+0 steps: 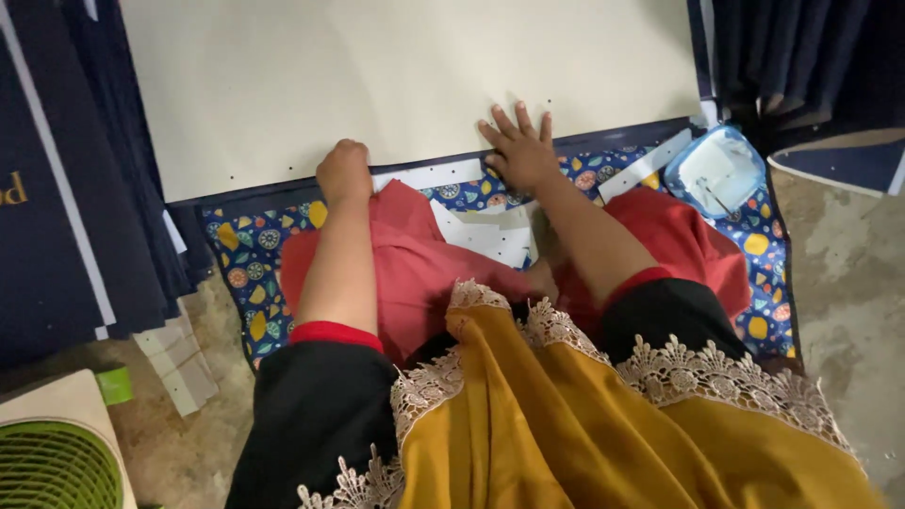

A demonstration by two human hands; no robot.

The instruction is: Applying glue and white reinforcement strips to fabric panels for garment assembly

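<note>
At the far left a green slatted fan (52, 467) sat on the concrete floor (848, 311), with a stack of dark blue sheets (66, 188) above it and pale card strips (179, 363) just beside the stack. The person sat on a patterned blue mat (247, 254), red cloth (415, 273) over the lap and a mustard scarf with lace edging (566, 424) hanging in front.

The left hand (344, 172) was curled into a fist, its grip closed on nothing that could be seen, the knuckles pressing the near edge of the large cream board (396, 75). That board lay flat beyond the mat, atop a dark blue sheet whose edge showed along its near side.

White punched paper pieces (485, 236) lay between the forearms. The right hand (520, 151) rested palm down, fingers spread apart, across the board's near edge. Further right, a light blue plastic container (716, 170) sat on the mat, near the board's corner.
</note>
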